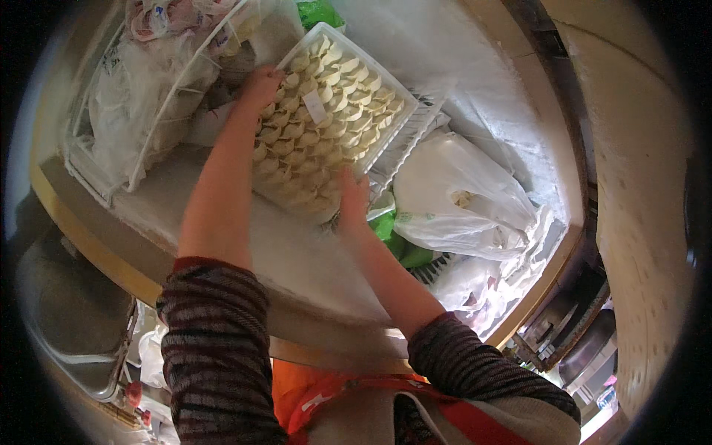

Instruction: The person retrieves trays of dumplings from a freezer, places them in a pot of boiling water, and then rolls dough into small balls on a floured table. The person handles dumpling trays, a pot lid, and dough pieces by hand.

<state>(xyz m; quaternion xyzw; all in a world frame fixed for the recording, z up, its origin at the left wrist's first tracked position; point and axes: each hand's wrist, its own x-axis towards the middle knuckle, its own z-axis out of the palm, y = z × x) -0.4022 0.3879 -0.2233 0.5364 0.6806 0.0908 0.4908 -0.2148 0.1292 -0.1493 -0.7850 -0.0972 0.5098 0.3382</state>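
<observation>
A white plastic tray (384, 69) lies tilted across the view inside a frosted chest freezer, filled with rows of pale, uncooked dumplings (334, 130). A small white paper slip (315, 105) rests on top of the dumplings. My left hand (262, 88) grips the tray's left side near its far corner. At the near right side, my right hand (353, 197) holds the edge, fingers against the dumplings' side of the rim. Under the tray's right side a white slatted basket (411, 136) shows in part.
On the left, a white wire basket (150, 147) holds plastic bags of food (133, 100). To the right lie a knotted white plastic bag (456, 189) and a green bag (409, 250). The freezer's rim (105, 258) curves between my body and the interior. Frost coats the far wall (423, 39).
</observation>
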